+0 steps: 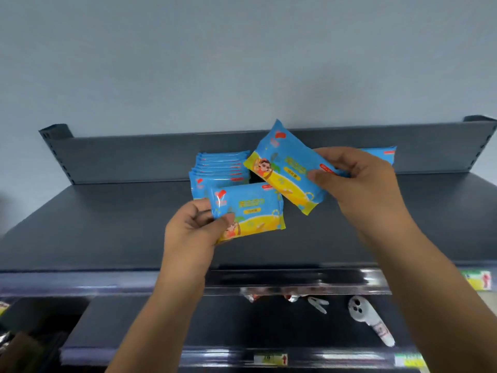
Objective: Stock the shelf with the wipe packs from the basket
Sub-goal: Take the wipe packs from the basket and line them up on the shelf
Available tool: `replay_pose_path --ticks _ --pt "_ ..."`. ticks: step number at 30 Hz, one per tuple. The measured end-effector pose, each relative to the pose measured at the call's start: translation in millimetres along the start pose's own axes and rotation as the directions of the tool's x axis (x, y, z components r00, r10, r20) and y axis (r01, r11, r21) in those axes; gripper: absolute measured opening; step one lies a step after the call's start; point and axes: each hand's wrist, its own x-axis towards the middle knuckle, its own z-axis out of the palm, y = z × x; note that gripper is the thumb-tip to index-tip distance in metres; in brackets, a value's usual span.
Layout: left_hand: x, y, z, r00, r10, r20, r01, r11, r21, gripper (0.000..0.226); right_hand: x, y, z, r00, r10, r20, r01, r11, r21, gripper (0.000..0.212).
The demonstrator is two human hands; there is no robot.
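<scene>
Both forearms reach up from the bottom edge. The left hand [193, 227] pinches a level wipe pack [250, 208] by its lower left corner, thumb on the printed face and fingers behind, so the grip is clamped on that corner alone. The pack juts out to the right of the grip, above the dark shelf [107, 224] and just in front of the row of wipe packs [220, 168] standing on edge.

The right hand [360, 181] has its grip closed on the right end of a tilted wipe pack [285, 170], which slants up and away to the left of the grip. Its lower end is close to the level pack's top right corner. A further pack [382, 153] shows partly beyond this hand, near the back panel [134, 157]. The basket is out of view.

The likeliest trouble is slippage, since glossy film held only at a corner or an end could swing or slide free. The two packs could also knock together if both go in at once. The standing row looks unbraced at its front, so a firm push there may tip it over.
</scene>
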Motion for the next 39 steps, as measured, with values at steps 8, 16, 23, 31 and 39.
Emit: replay_pose_path --ticks 8,16,23,31,39 --pt "17.5 -25.1 108.4 0.998 -0.045 0.049 0.042 0.998 0.056 0.024 26.0 26.0 -89.1 0.998 0.021 -0.056 -0.026 0.996 -0.089 0.030" --pt "62.6 -51.3 155.9 0.998 -0.046 0.042 0.041 0.993 0.113 0.026 39.0 45.7 -130.3 0.994 0.036 -0.106 -0.050 0.991 -0.126 0.029" --pt "113.3 -70.3 168.1 0.998 -0.052 -0.030 0.058 0.964 0.260 0.025 51.5 55.6 -138.6 0.987 0.077 -0.140 -0.097 0.985 -0.144 0.029" --pt "151.0 -79.8 170.5 0.991 0.077 -0.113 0.002 0.817 0.577 0.018 68.0 65.6 -133.6 0.991 0.087 -0.100 -0.109 0.963 -0.248 0.026" --pt "164.4 -84.2 178.6 0.984 0.057 -0.168 0.053 0.809 0.586 0.031 84.5 73.5 -135.5 0.995 0.101 -0.021 -0.101 0.912 -0.398 0.028"
